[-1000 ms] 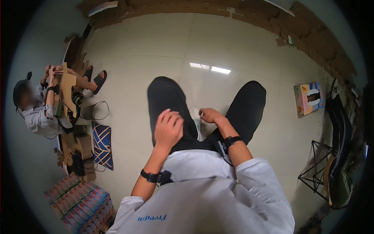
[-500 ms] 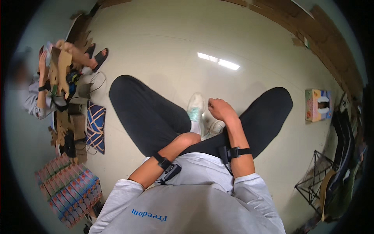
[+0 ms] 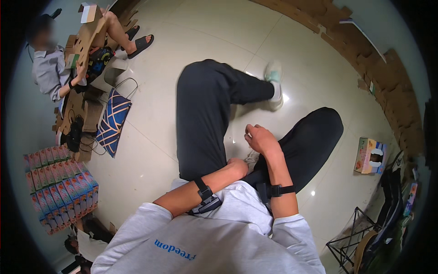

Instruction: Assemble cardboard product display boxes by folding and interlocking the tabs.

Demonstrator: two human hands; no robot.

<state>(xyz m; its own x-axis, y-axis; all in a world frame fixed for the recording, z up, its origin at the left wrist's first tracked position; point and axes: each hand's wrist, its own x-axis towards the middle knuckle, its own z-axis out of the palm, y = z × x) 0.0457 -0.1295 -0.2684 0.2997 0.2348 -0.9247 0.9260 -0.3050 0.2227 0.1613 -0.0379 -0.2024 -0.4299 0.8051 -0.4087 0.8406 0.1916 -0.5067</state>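
Right hand (image 3: 261, 139) hovers loosely curled over the tucked-in pale shoe (image 3: 252, 158), gripping nothing that shows; left hand (image 3: 238, 167) presses against that shoe just below it, fingers hidden, so its grip cannot be told. Best handling, I'd judge: steady the heel with the lower hand, work the upper fingers slowly. Other shoe (image 3: 273, 86) lies well beyond, on the floor (image 3: 150, 150).

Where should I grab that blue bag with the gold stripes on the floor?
Probably by its thin loop handles, coming down from above. The blue bag lies flat on the tiled floor, so its body offers little to pinch, while the handles stick out free past its top edge.
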